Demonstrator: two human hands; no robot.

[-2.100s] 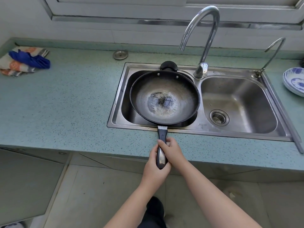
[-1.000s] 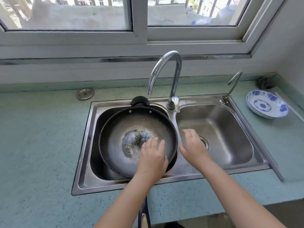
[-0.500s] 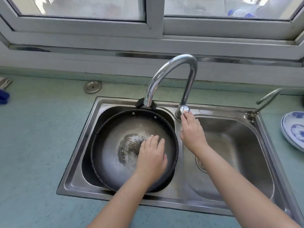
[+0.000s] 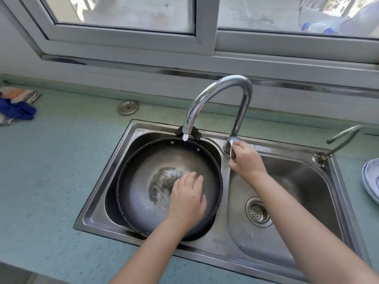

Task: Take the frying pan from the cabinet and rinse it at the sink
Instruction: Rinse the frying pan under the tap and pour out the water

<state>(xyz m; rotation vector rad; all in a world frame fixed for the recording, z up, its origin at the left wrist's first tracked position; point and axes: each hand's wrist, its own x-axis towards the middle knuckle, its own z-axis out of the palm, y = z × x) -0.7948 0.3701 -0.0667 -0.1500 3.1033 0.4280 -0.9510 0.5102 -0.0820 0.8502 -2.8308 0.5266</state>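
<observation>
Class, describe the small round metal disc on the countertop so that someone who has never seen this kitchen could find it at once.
Start at the double sink under the window and look just past its far left corner. There, on the green countertop near the back wall, lies the round metal disc. It is the only shiny, flat, circular thing there; the cloths further left are soft and colourful.

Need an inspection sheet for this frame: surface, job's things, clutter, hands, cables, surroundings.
Surface: speckled green countertop, two-basin steel sink.
Job's things: frying pan in left basin, dark residue at centre; faucet spout above pan's far rim, water just starting at its tip.
Clutter: cloths, round metal cap, blue-patterned plate.
Hands: left hand flat inside pan; right hand on faucet lever.
Cables: nothing seen.
Surroundings: window, small second tap.
</observation>
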